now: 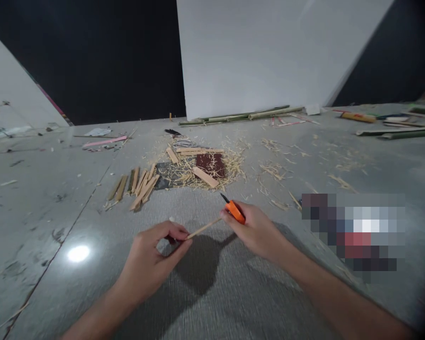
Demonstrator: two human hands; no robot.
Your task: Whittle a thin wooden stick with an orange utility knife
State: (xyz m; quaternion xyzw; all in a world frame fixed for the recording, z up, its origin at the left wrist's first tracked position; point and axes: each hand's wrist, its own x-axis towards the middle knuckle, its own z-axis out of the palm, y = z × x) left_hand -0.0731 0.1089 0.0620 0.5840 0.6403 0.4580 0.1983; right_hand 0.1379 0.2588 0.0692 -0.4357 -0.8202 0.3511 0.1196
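Note:
My left hand (152, 257) is closed in a pinch on one end of a thin bamboo stick (202, 228). The stick slants up to the right toward my right hand (255, 229). That hand is wrapped round an orange-handled knife (233, 210), whose dark tip points up and left just above the stick's far end. Both hands hover over the grey floor (212, 293), close in front of me.
Beyond the hands lie a row of cut bamboo strips (136, 184), a heap of shavings (198, 170) with a dark red block (210, 164) and more strips. Long green bamboo poles (241, 115) rest against a white board (265, 52). A blurred patch sits at the right.

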